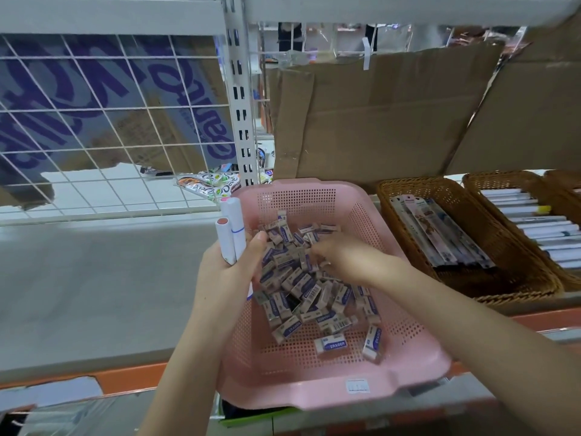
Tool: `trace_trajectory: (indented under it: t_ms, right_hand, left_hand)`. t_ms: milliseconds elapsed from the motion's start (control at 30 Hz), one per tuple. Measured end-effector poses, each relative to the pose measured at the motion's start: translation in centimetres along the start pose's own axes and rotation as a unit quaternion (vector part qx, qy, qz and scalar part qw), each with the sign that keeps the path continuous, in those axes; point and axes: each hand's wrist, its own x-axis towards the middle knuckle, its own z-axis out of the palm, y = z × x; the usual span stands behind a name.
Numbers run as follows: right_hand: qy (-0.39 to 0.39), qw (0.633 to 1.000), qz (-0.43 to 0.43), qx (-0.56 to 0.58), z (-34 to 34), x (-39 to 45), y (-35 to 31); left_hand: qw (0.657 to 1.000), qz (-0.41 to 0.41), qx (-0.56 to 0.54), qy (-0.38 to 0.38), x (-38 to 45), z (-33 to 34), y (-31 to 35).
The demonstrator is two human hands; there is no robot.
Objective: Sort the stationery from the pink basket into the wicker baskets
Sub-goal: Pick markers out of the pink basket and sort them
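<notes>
Left hand (224,262) grips two markers (231,229); right hand (341,258) digs through erasers (309,289) in pink basket (418,357) (fingers curled, grasp unclear). Next: markers likely go to wicker baskets (471,184).

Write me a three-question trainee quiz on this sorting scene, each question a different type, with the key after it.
1. True or false: the left hand grips white markers upright beside the pink basket.
2. Multiple choice: what is the right hand doing? A) resting on the shelf rail B) reaching into the pile of erasers C) lifting a wicker basket
3. Fill in: the nearest wicker basket, right of the pink basket, holds flat ______ packs.

Key: 1 true; 2 B; 3 long. Whether the right hand's fingers already pinch an eraser cannot be told from the head view.
</notes>
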Motion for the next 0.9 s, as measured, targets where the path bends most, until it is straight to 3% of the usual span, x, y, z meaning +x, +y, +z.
trace_trajectory:
  t_ms: [333, 633, 900]
  right_hand:
    - [0.094, 0.987, -0.079, -0.106, 1.5, -3.6, -1.0]
    - [0.134, 0.988, -0.051, -0.052, 1.2, -5.1, -1.6]
    - [0.16, 0.987, -0.026, -0.002, -0.1, -8.6, -0.8]
  left_hand:
    - [1.0, -0.003, -0.006, -0.005, -0.1, 0.0, 0.2]
    - [0.999, 0.013, -0.015, -0.032, 0.3, 0.8, 0.4]
    - [0.999, 0.045, 0.028, 0.002, -0.5, 3.4, 2.9]
